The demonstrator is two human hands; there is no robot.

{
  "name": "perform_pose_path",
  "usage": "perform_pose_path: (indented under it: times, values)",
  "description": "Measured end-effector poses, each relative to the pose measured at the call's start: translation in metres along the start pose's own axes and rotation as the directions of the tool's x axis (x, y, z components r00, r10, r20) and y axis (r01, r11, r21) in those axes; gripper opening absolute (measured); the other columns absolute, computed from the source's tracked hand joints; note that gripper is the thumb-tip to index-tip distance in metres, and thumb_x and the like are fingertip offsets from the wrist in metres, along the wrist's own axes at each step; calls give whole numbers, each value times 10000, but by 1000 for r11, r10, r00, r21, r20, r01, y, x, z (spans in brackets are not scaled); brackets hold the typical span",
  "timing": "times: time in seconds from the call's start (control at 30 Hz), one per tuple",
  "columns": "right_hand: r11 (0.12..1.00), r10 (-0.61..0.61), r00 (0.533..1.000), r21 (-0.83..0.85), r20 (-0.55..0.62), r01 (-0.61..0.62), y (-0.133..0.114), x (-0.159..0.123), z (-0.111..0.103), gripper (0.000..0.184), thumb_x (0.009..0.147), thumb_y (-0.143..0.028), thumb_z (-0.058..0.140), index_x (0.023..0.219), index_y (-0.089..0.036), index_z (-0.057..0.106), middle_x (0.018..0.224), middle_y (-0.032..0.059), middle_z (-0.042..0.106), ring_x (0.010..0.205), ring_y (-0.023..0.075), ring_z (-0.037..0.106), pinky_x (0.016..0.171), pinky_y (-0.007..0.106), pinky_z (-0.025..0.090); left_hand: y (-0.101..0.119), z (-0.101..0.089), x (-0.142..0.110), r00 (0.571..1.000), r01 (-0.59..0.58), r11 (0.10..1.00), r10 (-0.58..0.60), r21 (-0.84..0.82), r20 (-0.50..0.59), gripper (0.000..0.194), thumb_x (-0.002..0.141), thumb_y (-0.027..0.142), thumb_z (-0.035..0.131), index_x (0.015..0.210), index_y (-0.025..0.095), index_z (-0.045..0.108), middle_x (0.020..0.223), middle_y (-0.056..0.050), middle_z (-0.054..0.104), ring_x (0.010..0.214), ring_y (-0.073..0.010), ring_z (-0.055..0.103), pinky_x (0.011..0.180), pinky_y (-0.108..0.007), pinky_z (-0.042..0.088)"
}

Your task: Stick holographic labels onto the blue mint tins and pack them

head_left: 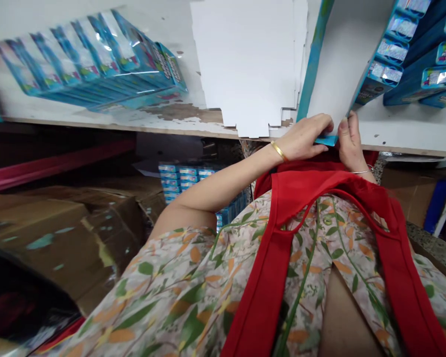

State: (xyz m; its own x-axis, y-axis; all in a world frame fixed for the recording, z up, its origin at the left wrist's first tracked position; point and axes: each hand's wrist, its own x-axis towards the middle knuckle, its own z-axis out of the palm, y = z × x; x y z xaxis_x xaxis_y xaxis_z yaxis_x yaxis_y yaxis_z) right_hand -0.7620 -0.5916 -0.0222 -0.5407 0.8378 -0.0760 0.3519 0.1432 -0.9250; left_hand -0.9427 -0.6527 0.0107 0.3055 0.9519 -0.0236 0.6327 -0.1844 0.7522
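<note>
An open cardboard box (345, 59), white inside with blue side walls, lies lengthwise at the table's front edge. My left hand (307, 134), with a gold bangle at the wrist, has its fingers curled over the box's near left corner, by a blue end flap (327, 141). At the near right corner, my right hand (351, 141) pinches the wall between thumb and fingers. A thin silver bracelet circles that wrist. To the left of the box lies a stack of flat white box blanks (249, 59), their notched ends towards me.
On the white table (178, 15), a shrink-wrapped row of blue packs (96, 64) lies at left. More blue packs (394, 49) stand at right. Beneath the edge are brown cartons (40, 233), a pink bar (59, 161) and stacked blue packs (182, 181).
</note>
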Motion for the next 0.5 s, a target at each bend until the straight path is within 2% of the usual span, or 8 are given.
perform_pose_path:
  times: [0.13,0.33,0.5]
  values:
    - [999,-6,1000,-40,14,6,-2,-3,3,642,922,-794,319,1344,-327,450,1253,48,608,1202,239,600,1094,497,506,5,4,-2,999,11,998,-13,70,30,282,869,216,609,1141,147,581,1137,-142,690,1114,-291,642,930,-412,470]
    - [997,-1,999,-72,40,4,-10,-10,14,658,913,-795,349,1323,-297,476,1098,59,630,1093,237,630,1022,446,548,-2,5,-4,998,10,999,-12,46,54,369,837,193,595,1204,161,571,1137,-120,702,1077,-271,647,935,-414,469]
    - [998,37,998,-52,53,-35,-5,-10,19,706,899,-818,339,1362,-297,454,1170,68,642,1121,243,631,1010,470,566,-2,8,-5,996,55,998,-57,38,65,388,811,204,614,1193,154,572,1098,-116,689,1044,-271,634,931,-420,459]
